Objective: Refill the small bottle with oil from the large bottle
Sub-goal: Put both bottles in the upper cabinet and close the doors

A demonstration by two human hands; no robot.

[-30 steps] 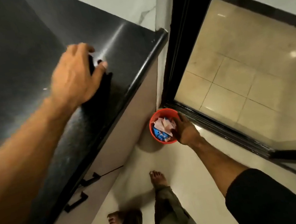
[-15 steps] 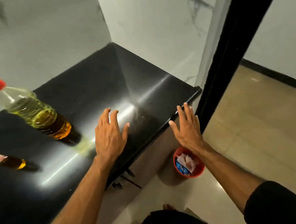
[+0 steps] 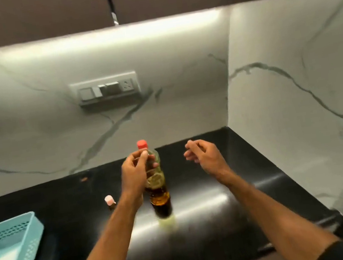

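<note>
The large oil bottle (image 3: 158, 189) stands upright on the black counter (image 3: 213, 223); it is clear plastic with a red cap and yellow oil inside. My left hand (image 3: 135, 173) wraps around its upper part just below the cap, thumb in front and fingertips showing on the right side. The small bottle (image 3: 110, 202), with a pink cap and dark contents, stands just left of my left wrist, which hides part of it. My right hand (image 3: 201, 154) hovers to the right of the large bottle, fingers loosely curled and apart, holding nothing.
A light blue perforated basket (image 3: 11, 238) sits at the counter's left front. White marble walls close the back and right side, with a switch panel (image 3: 106, 90) on the back wall. Dark cabinets hang overhead.
The view swung up from the floor and red bin to the counter. My left hand moved from the countertop onto the large bottle; my right hand rose from the counter edge to beside it.
</note>
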